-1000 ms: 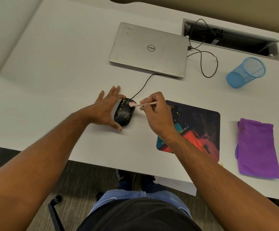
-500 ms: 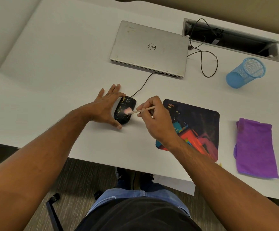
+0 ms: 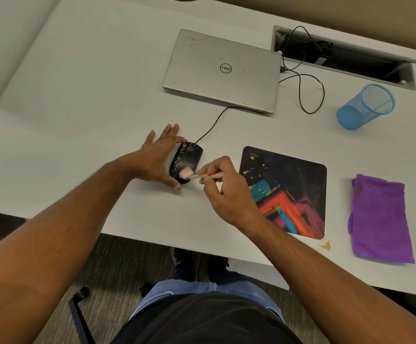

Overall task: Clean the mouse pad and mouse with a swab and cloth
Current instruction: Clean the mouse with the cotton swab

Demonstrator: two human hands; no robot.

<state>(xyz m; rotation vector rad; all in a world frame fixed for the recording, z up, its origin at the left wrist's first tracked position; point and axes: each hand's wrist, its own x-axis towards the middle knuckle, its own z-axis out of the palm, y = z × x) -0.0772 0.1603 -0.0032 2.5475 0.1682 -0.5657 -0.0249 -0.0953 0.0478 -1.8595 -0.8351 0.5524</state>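
Right hand [image 3: 226, 192] is curled round the swab [image 3: 203, 175], fingers pinching the pale stick, pink tip blurred and pressed on the near end of the mouse [image 3: 185, 160]. Left hand [image 3: 156, 158] braces that black, yellow-flecked mouse from its left side, fingers spread nearly straight, forefinger over the front and thumb at the near end. Much of the mouse's left flank is hidden behind that hand, and the rear of the stick vanishes inside the right fist. The mouse pad [image 3: 288, 189] lies just right of the right hand, its near-left corner covered by the wrist. The folded purple cloth [image 3: 380, 219] sits apart, further right, with a small yellow scrap [image 3: 325, 245] between pad and cloth, too small to identify. On the white worktop [image 3: 77, 108]: a closed silver laptop [image 3: 223, 70], a blue mesh cup [image 3: 365, 106] tipped on its side, a cable tray [image 3: 346, 55] set into the far edge. Below the edge, grey carpet and dark shoes, half hidden
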